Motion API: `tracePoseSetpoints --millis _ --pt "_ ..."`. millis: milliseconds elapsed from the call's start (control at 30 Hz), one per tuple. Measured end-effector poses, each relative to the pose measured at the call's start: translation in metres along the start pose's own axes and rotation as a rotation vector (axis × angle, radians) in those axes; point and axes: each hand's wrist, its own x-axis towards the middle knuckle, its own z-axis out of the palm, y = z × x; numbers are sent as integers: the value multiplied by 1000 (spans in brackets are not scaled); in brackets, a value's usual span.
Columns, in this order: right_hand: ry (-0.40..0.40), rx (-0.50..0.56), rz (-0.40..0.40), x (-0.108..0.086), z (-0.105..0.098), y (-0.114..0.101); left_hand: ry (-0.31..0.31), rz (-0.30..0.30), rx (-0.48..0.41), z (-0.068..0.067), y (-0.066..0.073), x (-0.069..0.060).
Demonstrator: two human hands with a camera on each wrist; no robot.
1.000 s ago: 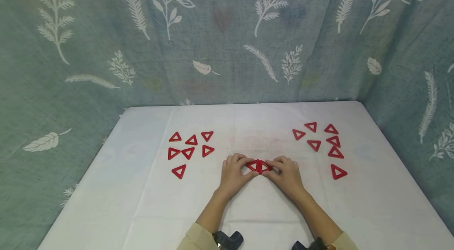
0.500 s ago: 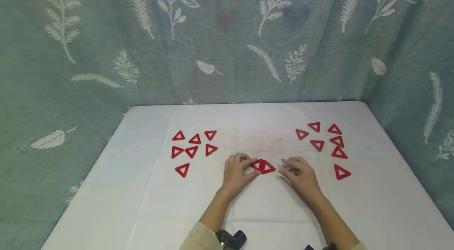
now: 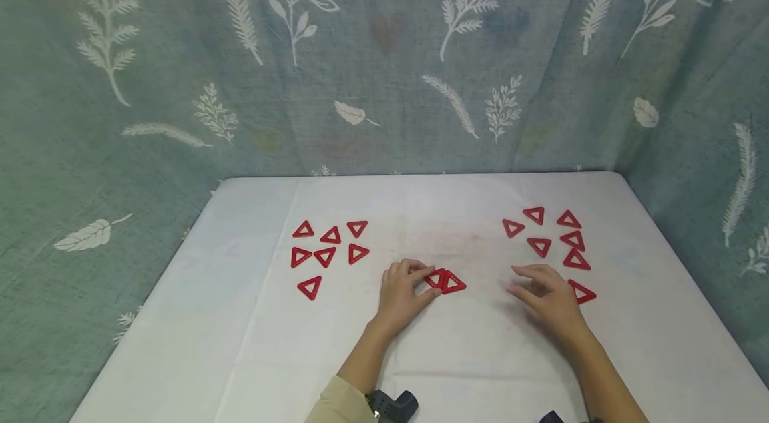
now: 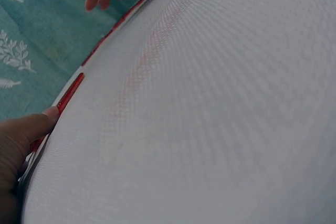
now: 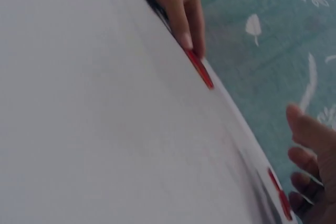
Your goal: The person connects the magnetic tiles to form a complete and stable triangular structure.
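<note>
Two red triangle frames lie edge to edge on the white table [image 3: 456, 356]. My left hand [image 3: 401, 293] pinches the left triangle [image 3: 442, 281] between thumb and fingers, hiding its outer corner. The right triangle [image 3: 454, 290] of the pair is untouched. In the left wrist view the thumb rests against a red edge [image 4: 69, 94], seen nearly side-on. My right hand [image 3: 551, 296] hovers over the table farther right, thumb and fingers apart and nothing between them. It partly covers one loose red triangle [image 3: 585, 295]. The right wrist view shows these fingers [image 5: 310, 129] spread loosely.
Several loose red triangles [image 3: 325, 264] are spread on the left side of the table. Another group of red triangles [image 3: 539, 254] lies at the right, some touching. A green leaf-patterned curtain [image 3: 384, 76] hangs behind the table and along both sides.
My right hand has let go of the right triangle and moved away to the right, toward the right-hand group. The left hand keeps its pinch on the left triangle.
</note>
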Motion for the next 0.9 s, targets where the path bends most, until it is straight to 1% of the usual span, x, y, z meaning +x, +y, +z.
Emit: tracePoseSetpoints --millis 100,300,433,633,733,900 --pt "-40 -10 -25 1 -13 3 0 -5 -11 -1 0 1" --pt "-66 -28 -7 0 -40 12 -4 -10 -20 -1 0 0" --pt "-96 -59 11 -2 -54 21 8 -4 -20 1 -1 0" --pt "-117 -150 82 -2 -67 31 14 -3 -18 1 -2 -1" --pt "-135 -136 122 -3 -71 34 12 -2 -16 1 -2 -1" --pt "-192 -126 188 -4 -75 44 15 4 -20 1 -2 0"
